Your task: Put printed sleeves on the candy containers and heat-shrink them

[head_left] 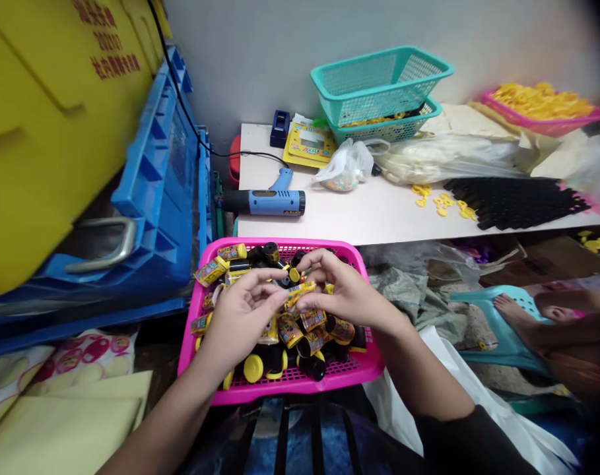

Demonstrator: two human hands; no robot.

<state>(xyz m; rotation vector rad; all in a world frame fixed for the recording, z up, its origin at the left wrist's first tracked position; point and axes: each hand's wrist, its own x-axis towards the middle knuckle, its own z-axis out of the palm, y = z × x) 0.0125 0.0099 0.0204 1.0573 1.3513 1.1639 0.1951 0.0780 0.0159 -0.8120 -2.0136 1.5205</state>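
Observation:
A pink basket (pixel 300 389) holds many small black bottles with yellow caps, several wrapped in printed labels. Above its middle, a small yellow printed piece (pixel 300 289) lies between my two hands. My left hand (pixel 247 307) has its thumb and fingertips near the piece's left end; whether they grip it is hard to make out. At the other end, my right hand (pixel 336 290) has its thumb and fingers closed around the piece. A labelled bottle (pixel 211 271) leans on the basket's left rim, and a yellow cap (pixel 253 368) shows at the front.
On the white table (pixel 329 221) lie a blue heat gun (pixel 274 202), a plastic bag (pixel 346 166), stacked teal baskets (pixel 383 79) and black rods (pixel 517 201). Blue crates (pixel 161 171) stand left. Another person's foot (pixel 517 313) is at right.

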